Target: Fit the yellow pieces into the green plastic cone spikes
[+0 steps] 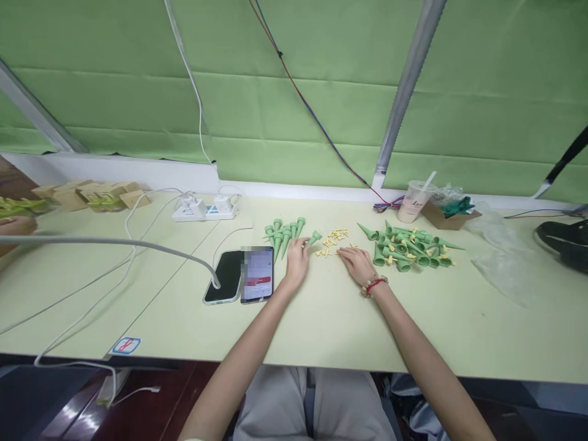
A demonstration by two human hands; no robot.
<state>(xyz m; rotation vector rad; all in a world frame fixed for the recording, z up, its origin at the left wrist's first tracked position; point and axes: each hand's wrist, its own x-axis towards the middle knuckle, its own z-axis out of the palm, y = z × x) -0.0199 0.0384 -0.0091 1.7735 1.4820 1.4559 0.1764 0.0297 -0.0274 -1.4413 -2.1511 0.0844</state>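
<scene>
A single green cone (314,237) lies just above centre frame, at the fingertips of the left hand (296,262), which rests loosely curled on the table (321,324); whether it grips the cone I cannot tell; the right hand (356,263) lies flat, fingers at the small yellow pieces (333,241), holding nothing; a standing cone cluster (283,234) sits left, a loose cone pile (408,248) right; two phones (241,275) lie left of centre.

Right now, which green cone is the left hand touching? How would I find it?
Start at the pale table, then find the left hand. Behind it stands a bunch of green cones. The one you want is the single green cone at its fingertips, lying apart beside the little yellow pieces.
</scene>
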